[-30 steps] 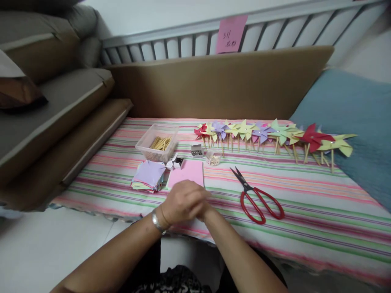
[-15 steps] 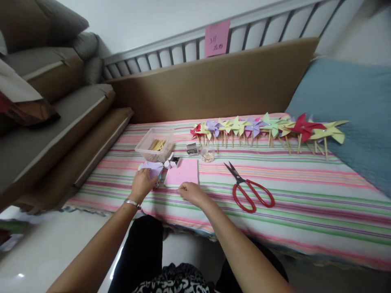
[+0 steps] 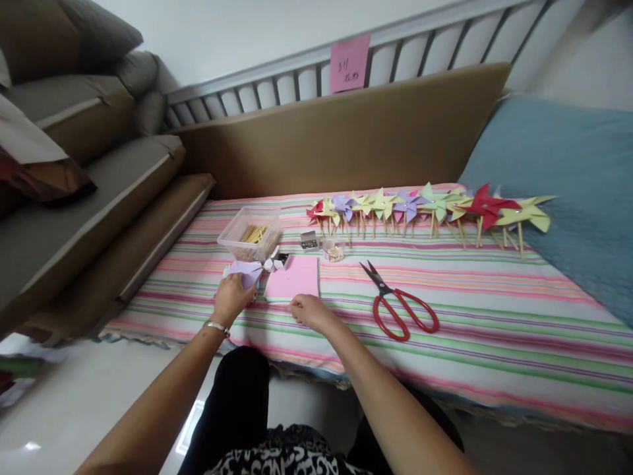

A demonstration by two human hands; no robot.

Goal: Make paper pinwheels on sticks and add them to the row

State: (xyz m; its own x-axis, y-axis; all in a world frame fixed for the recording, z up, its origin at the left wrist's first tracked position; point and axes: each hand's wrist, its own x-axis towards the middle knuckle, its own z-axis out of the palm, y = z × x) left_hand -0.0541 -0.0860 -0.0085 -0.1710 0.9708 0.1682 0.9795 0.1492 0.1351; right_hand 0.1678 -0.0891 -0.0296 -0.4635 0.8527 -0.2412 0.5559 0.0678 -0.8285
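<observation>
My left hand (image 3: 230, 298) rests on a stack of coloured paper squares, its fingers curled on the top lilac sheet (image 3: 244, 270). Just right of it, my right hand (image 3: 307, 310) lies with its fingers bent at the near edge of a pink paper square (image 3: 293, 278) that is flat on the striped cloth (image 3: 494, 316). I cannot make out anything inside the right hand. Red-handled scissors (image 3: 399, 309) lie shut on the cloth to the right of that hand.
A clear plastic box of wooden sticks (image 3: 250, 233) stands behind the paper stack, with a small box of pins (image 3: 309, 241) and a little cup (image 3: 333, 250) beside it. A row of finished paper pinwheels (image 3: 425, 206) lies further back. A brown sofa (image 3: 89, 191) is left, a blue cushion (image 3: 568, 178) right.
A second ago both hands were clasped together in front of the pink square. They have since parted: the left went to the paper stack, the right to the pink square's near edge.
</observation>
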